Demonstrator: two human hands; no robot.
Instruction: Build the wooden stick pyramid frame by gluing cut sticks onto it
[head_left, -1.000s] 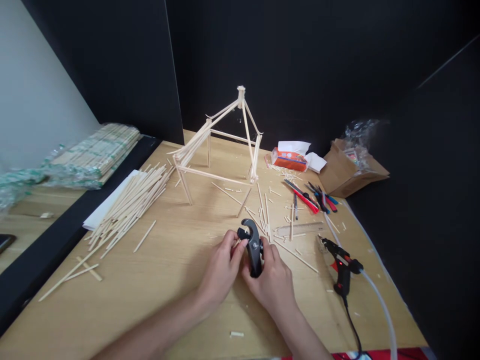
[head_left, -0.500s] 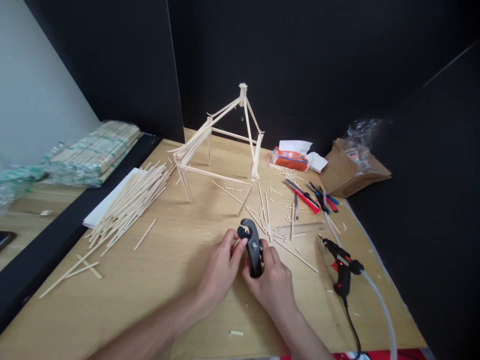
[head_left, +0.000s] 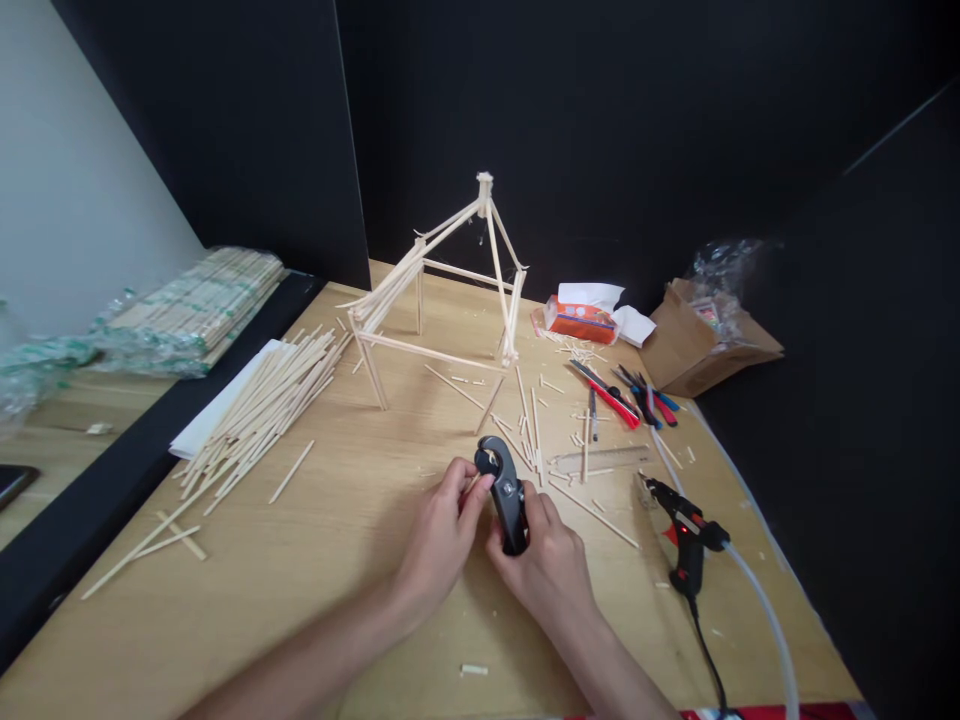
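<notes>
My left hand [head_left: 439, 535] pinches a stick [head_left: 473, 483], my right hand [head_left: 549, 555] grips the cutter [head_left: 508, 502] between them; cutting likely calls for a squeeze.

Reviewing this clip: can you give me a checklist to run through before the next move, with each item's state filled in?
1. Right hand gripping the cutter: ok, wrapped round its handle.
2. Left hand holding the stick at the cutter's mouth: ok, pinched between thumb and finger.
3. Left fingertips well away from the cutter: not ok, the thumb tip is right by its mouth.
4. Stick's full length checked: cannot tell, the left hand hides part of it.
5. Frame standing apart from both hands: ok.
6. Glue gun cool: cannot tell, though its red light is lit.
</notes>
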